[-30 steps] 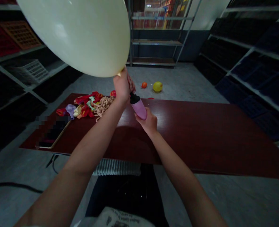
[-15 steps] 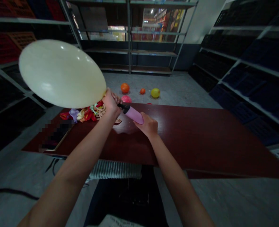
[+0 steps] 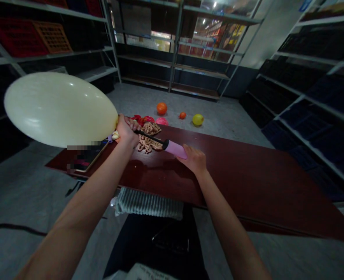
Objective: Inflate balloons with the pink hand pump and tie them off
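the swollen balloon (image 3: 59, 109) at frame left seems untied, the left hand (image 3: 126, 131) clenched at its neck, the right hand (image 3: 195, 160) grasping the pink pump (image 3: 174, 149).

The left hand (image 3: 127, 131) hides whether the pale balloon (image 3: 61, 109) meets the lilac pump (image 3: 174, 149).

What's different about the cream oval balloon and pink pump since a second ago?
The big cream oval balloon has swung down and left in view. The right hand has drawn the pink cylindrical pump barrel away from the left hand, baring more thin black rod. Both grips stay: left at the balloon's neck, right on the barrel.
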The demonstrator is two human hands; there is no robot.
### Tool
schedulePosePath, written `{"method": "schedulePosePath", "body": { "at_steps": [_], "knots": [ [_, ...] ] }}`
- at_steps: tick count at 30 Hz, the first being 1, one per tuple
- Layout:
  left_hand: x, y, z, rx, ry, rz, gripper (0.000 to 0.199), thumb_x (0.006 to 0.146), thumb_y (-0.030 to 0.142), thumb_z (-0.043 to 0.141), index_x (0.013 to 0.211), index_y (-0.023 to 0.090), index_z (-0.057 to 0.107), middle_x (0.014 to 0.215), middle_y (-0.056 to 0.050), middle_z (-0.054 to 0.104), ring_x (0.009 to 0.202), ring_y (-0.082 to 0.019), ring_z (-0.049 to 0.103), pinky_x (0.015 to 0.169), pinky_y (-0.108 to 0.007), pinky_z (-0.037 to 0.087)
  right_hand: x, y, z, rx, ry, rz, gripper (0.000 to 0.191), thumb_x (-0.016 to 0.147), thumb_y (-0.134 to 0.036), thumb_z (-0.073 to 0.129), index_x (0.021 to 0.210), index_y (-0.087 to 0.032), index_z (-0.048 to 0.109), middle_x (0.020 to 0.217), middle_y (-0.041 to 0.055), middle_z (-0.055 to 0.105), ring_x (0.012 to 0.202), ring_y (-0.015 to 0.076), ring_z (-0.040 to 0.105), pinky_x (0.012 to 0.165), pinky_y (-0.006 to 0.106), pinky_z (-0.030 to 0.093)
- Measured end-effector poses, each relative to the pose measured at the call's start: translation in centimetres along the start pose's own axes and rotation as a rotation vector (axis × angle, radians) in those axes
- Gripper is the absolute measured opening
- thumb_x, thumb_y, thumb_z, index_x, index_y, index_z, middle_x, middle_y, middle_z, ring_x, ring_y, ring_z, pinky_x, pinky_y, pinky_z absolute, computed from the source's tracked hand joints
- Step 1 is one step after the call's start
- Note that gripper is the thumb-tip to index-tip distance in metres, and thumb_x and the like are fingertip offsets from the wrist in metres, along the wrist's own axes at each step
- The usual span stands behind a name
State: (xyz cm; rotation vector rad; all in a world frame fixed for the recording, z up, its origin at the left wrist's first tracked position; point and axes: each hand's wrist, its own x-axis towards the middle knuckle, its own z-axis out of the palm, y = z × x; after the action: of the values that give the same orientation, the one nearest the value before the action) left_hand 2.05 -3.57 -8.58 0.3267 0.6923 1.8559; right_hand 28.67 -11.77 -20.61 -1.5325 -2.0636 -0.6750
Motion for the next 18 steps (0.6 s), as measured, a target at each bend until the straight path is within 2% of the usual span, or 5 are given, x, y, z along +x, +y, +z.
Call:
{"method": "schedulePosePath", "body": {
  "at_steps": [5, 9, 12, 18],
  "knots": [
    [0.1, 3.3, -1.1, -0.030, 0.080, 0.001, 0.047, 0.108, 0.020, 0.036, 0.065, 0.021, 0.018, 0.046, 0.007, 0.017, 0.037, -0.009, 0.017, 0.043, -0.024, 0.021, 0.2, -0.3, -0.1, 0.001, 0.005, -0.071, 0.045, 0.091, -0.056, 0.064, 0.113, -0.018, 0.072, 0.083, 0.0055, 0.075, 0.074, 0.0194, 0.068, 0.067, 0.030, 0.039],
    [-0.7, 4.6, -0.1, -0.028, 0.081, -0.001, 0.049, 0.110, 0.023, 0.032, 0.064, 0.021, 0.018, 0.046, 0.006, 0.015, 0.036, -0.011, 0.015, 0.041, -0.024, 0.019, 0.4, -0.7, -0.1, 0.049, -0.023, -0.058, 0.045, 0.090, -0.055, 0.065, 0.113, -0.017, 0.071, 0.086, 0.0070, 0.076, 0.077, 0.0200, 0.069, 0.068, 0.029, 0.041],
    [-1.6, 4.2, 2.1, -0.013, 0.027, 0.062, 0.050, 0.112, 0.027, 0.033, 0.065, 0.021, 0.018, 0.046, 0.006, 0.015, 0.037, -0.010, 0.016, 0.041, -0.024, 0.019, 0.4, -0.6, -0.1, 0.118, -0.031, 0.019, 0.047, 0.088, -0.055, 0.067, 0.114, -0.017, 0.070, 0.093, 0.0086, 0.078, 0.077, 0.0208, 0.070, 0.068, 0.030, 0.044],
    [-3.2, 2.3, 8.6, 0.040, -0.185, 0.157, 0.055, 0.114, 0.034, 0.033, 0.064, 0.021, 0.017, 0.046, 0.005, 0.016, 0.037, -0.010, 0.017, 0.041, -0.027, 0.018, 0.2, 0.1, -0.1, 0.286, 0.008, 0.266, 0.054, 0.082, -0.056, 0.072, 0.118, -0.017, 0.067, 0.100, 0.0097, 0.078, 0.083, 0.0232, 0.074, 0.071, 0.031, 0.049]
  ]
}}
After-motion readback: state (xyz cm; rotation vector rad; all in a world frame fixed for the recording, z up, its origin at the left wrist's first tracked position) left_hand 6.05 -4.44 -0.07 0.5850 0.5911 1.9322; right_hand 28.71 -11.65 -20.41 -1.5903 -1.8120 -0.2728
